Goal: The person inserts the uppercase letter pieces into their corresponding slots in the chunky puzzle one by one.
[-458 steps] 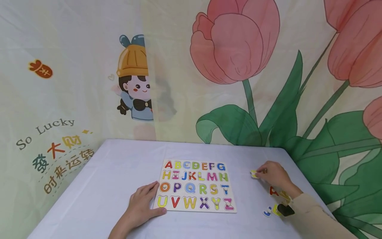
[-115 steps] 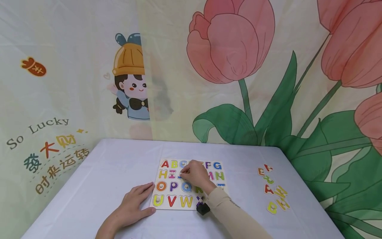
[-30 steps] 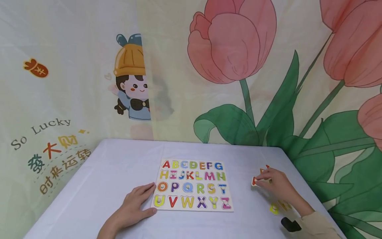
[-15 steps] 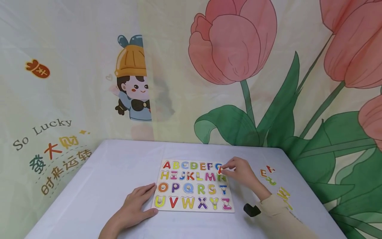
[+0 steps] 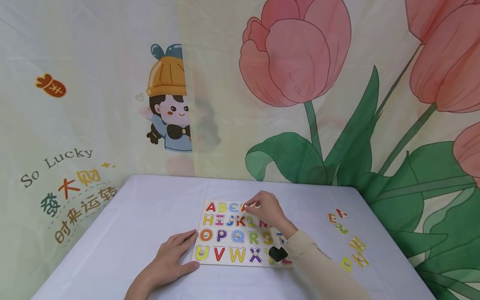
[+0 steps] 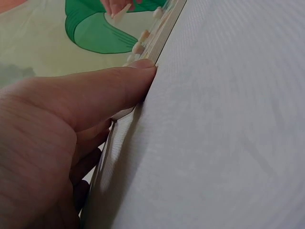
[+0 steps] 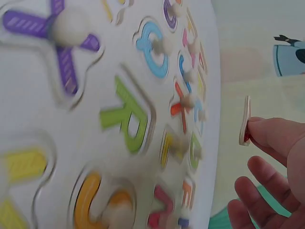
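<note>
A pale wooden alphabet board (image 5: 246,246) lies on the table, with rows of coloured letters; some carry knobs. My left hand (image 5: 174,254) rests at its lower left corner, thumb against the front edge, fingers along the left side. In the left wrist view the thumb (image 6: 114,88) touches the board's edge. Over the top row, near D, my right hand (image 5: 268,208) pinches a red letter A piece (image 5: 243,207). The right wrist view shows that piece (image 7: 245,121) edge-on, above the board surface. The hand covers the letters at upper right.
Loose letter pieces lie right of the board: a red one (image 5: 341,213), an orange E (image 5: 332,218), a green R (image 5: 341,228), a yellow W or M (image 5: 357,243), a yellow H (image 5: 361,261) and a yellow rounded letter (image 5: 346,264). A patterned cloth (image 5: 221,137) hangs behind the table.
My right hand has picked the red A from the loose pieces and carried it left across the board's top row. The left hand stays at the board's corner.
</note>
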Demonstrator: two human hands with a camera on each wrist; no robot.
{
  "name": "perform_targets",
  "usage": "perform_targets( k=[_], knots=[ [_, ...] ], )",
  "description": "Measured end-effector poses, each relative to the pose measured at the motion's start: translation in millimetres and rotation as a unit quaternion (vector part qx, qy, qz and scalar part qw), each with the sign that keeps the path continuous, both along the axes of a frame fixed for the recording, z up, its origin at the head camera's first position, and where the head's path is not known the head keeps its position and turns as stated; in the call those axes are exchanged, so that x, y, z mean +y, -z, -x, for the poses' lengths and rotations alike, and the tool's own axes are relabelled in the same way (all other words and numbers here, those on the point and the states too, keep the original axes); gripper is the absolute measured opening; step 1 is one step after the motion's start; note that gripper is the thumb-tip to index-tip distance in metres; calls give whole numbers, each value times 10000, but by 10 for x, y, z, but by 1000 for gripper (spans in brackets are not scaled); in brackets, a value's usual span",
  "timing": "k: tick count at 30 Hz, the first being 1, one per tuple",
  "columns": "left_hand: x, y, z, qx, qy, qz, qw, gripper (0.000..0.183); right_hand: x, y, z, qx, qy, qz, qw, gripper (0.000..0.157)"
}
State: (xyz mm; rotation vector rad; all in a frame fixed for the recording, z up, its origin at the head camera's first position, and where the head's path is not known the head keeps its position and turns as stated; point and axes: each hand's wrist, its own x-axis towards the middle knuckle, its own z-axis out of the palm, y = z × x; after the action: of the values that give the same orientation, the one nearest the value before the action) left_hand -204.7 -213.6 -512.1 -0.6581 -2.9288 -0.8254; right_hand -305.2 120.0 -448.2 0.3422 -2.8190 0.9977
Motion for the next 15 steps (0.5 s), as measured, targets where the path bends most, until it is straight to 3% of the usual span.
perform_targets(
  k=[15],
  knots=[
    [-10, 19, 9, 155, 20, 76, 9998, 86, -775, 113, 200, -71, -315, 83, 9994, 10]
  ],
)
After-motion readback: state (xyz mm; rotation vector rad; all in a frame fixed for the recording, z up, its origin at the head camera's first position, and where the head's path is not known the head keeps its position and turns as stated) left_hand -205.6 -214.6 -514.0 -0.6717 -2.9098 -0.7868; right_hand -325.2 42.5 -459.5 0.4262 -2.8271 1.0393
